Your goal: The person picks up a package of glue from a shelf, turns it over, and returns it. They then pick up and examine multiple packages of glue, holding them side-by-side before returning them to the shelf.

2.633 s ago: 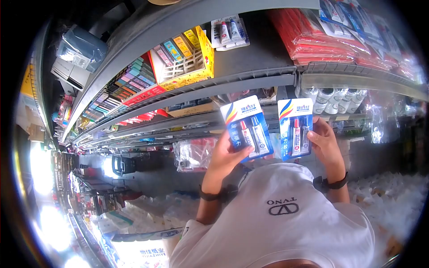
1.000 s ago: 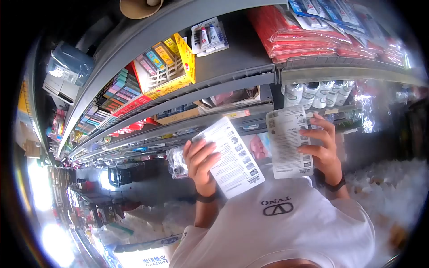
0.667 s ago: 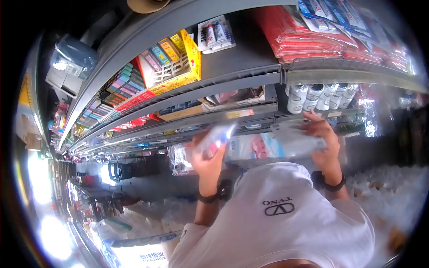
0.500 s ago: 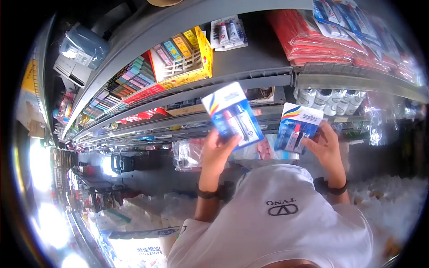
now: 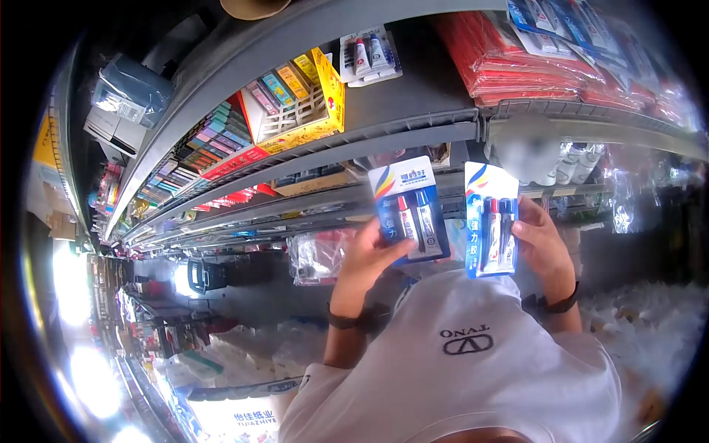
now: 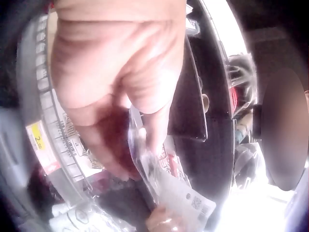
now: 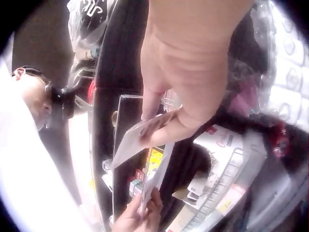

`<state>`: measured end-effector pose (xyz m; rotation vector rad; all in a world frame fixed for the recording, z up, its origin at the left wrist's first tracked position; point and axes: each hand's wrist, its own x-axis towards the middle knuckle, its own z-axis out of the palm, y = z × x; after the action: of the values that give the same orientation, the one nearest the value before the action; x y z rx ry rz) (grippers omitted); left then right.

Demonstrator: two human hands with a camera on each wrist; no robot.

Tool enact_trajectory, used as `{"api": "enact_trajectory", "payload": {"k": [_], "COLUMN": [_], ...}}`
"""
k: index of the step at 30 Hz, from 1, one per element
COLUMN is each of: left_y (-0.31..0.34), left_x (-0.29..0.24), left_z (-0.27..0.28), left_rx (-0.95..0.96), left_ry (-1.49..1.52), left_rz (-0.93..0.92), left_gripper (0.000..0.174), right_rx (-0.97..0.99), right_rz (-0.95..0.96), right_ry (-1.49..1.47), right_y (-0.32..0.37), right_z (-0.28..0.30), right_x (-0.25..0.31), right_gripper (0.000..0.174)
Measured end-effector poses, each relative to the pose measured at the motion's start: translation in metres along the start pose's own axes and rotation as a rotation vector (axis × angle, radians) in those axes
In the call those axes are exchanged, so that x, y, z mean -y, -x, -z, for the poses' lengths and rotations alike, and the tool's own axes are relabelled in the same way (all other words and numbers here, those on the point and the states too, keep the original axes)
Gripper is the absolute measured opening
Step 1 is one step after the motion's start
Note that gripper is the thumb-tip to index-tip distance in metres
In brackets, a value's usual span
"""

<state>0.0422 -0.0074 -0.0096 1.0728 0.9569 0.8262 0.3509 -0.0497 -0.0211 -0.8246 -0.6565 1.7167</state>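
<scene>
In the head view my left hand grips a blister pack of two glue tubes, thumb on its front and fingers behind. My right hand pinches a similar glue pack by its right edge. Side by side, both packs face me with their printed fronts, red-capped and blue-capped tubes showing. The left wrist view shows the left pack's card edge-on below the thumb. In the right wrist view, the right pack sits between thumb and fingers.
On the upper shelf lie another glue pack, a yellow box of small cartons and stacked red packets. A shelf edge runs just above the held packs. Wrapped white rolls stand behind at the right.
Both glue packs showed their printed backs a second ago; both hands have turned them over to the fronts. Since half a second ago the left pack has moved down and right, beside the other.
</scene>
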Motion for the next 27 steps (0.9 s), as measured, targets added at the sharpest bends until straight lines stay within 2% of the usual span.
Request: {"api": "enact_trajectory", "payload": {"k": [3, 6, 12, 15, 18, 19, 22, 23, 26, 27], "left_y": [-0.003, -0.004, -0.007, -0.003, -0.005, -0.003, 0.001, 0.003, -0.007, -0.011], "left_x": [0.003, -0.001, 0.008, 0.016, 0.014, 0.011, 0.008, 0.002, 0.015, 0.018], "left_z": [0.001, -0.001, 0.005, 0.011, 0.012, 0.010, 0.008, 0.006, 0.021, 0.025], "left_rx": [0.068, 0.148, 0.208, 0.197, 0.369, 0.348, 0.365, 0.357, 0.497, 0.530], "left_ry": [0.022, 0.119, 0.148, 0.402, 0.513, 0.508, 0.659, 0.646, 0.913, 0.943], "left_rz": [-0.033, -0.045, -0.063, 0.027, -0.053, 0.005, 0.015, 0.005, 0.075, 0.104], "left_gripper": [0.056, 0.061, 0.063, 0.068, 0.081, 0.098, 0.107, 0.117, 0.128, 0.138], "right_rx": [-0.022, -0.047, -0.065, -0.016, -0.020, -0.038, 0.050, 0.069, 0.086, 0.109], "right_rz": [-0.004, -0.002, 0.004, 0.015, 0.004, 0.012, 0.003, -0.021, -0.052, -0.064], "right_ry": [-0.006, -0.064, -0.084, -0.014, -0.065, -0.067, -0.131, -0.147, -0.188, -0.188], "right_y": [-0.001, -0.002, -0.007, -0.010, -0.012, -0.011, -0.010, -0.011, -0.016, -0.017], "right_z": [-0.003, -0.009, -0.002, 0.006, 0.004, -0.003, -0.011, -0.008, -0.003, 0.003], "right_x": [0.000, 0.002, -0.006, -0.008, -0.008, -0.006, -0.001, -0.002, -0.007, -0.010], "right_gripper": [0.065, 0.055, 0.049, 0.059, 0.051, 0.043, 0.043, 0.044, 0.042, 0.043]}}
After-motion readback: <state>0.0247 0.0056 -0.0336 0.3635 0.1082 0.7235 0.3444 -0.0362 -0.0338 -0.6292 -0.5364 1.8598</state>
